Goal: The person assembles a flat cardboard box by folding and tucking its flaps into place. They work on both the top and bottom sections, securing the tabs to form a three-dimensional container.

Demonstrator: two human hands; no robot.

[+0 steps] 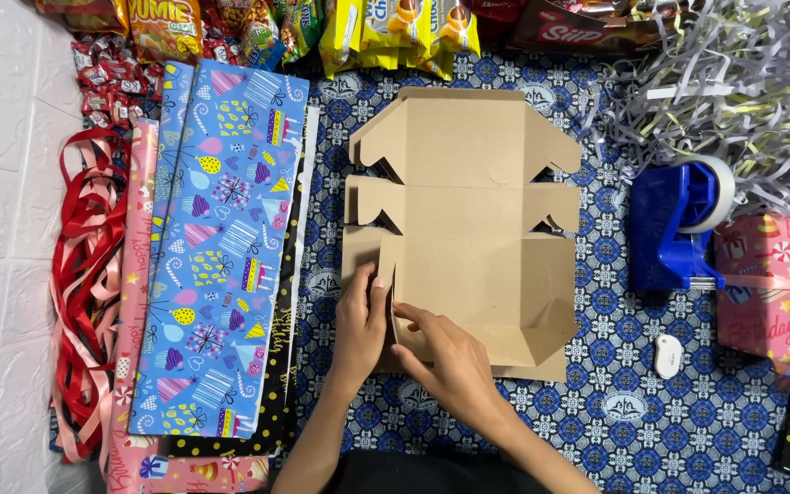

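Both forearms are bare, with no sleeves, watch or rings showing. The left hand (361,316) and right hand (450,361) are ungloved. Dark clothing shows at the near edge.

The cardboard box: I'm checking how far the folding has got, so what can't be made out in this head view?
- Head view: the cardboard box's near left corner is covered by the left hand and right hand.
- The fingertips' grip on the flap is hidden behind the flap and the hands themselves.
- The pink wrapped gift is cut off by the right edge.
- The snack packets are cut off by the top edge.
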